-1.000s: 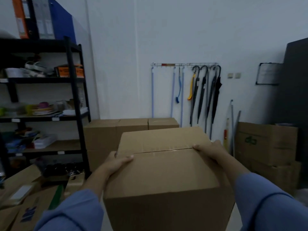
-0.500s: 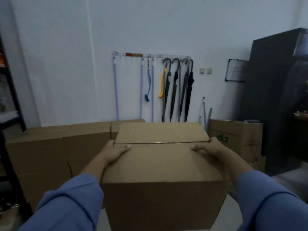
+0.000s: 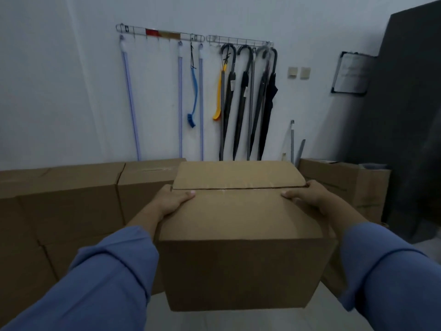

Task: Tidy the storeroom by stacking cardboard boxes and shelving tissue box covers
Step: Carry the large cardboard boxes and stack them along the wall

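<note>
I carry a closed brown cardboard box (image 3: 238,235) in front of my chest, off the floor. My left hand (image 3: 173,199) grips its upper left edge, thumb lying on the top flap and fingers down the side. My right hand (image 3: 307,195) grips the upper right edge the same way. A row of stacked cardboard boxes (image 3: 71,199) stands along the wall to the left, its tops about level with the top of the box I hold. No tissue box covers are in view.
Umbrellas (image 3: 248,101), long poles and brushes hang from a wall rack (image 3: 191,37) straight ahead. More cardboard boxes (image 3: 346,182) sit at the right, beside a tall dark cabinet (image 3: 410,127). Pale floor (image 3: 238,321) shows below the carried box.
My view has swung right and moved nearer the wall; the black shelving unit has left the frame. Both hands keep the same hold on the box.
</note>
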